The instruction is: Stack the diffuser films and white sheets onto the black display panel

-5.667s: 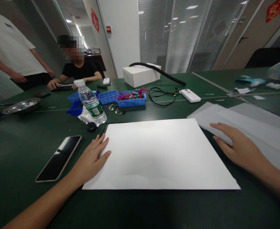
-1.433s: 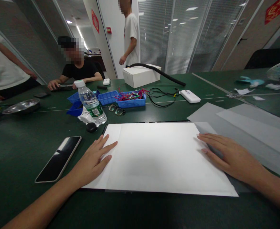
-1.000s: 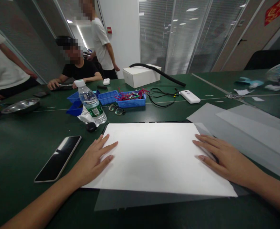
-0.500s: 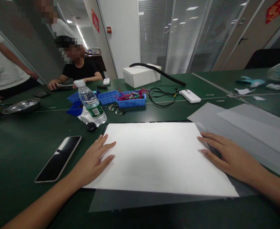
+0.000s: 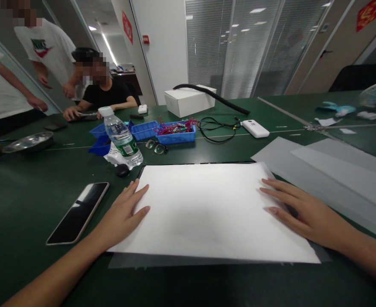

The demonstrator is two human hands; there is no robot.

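A large white sheet [image 5: 207, 209] lies flat on the green table [image 5: 24, 187] in front of me, over a translucent grey sheet [image 5: 149, 261] whose strip shows along the near edge. My left hand [image 5: 122, 215] rests flat on the white sheet's left edge, fingers stretched out. My right hand [image 5: 303, 211] lies flat on its right edge, fingers spread. Neither hand holds anything.
A phone [image 5: 79, 212] lies left of my left hand. Behind it stand a water bottle [image 5: 122, 138], glasses [image 5: 156, 146], blue trays [image 5: 162, 130] with wires, a white box [image 5: 189, 100]. More grey sheets [image 5: 328, 170] lie at right. Three people are at the far left.
A translucent sheet came under the white one since the first frame. Its near strip has narrowed in the last half second. My left hand slid slightly left. A person walked from the back to the left.
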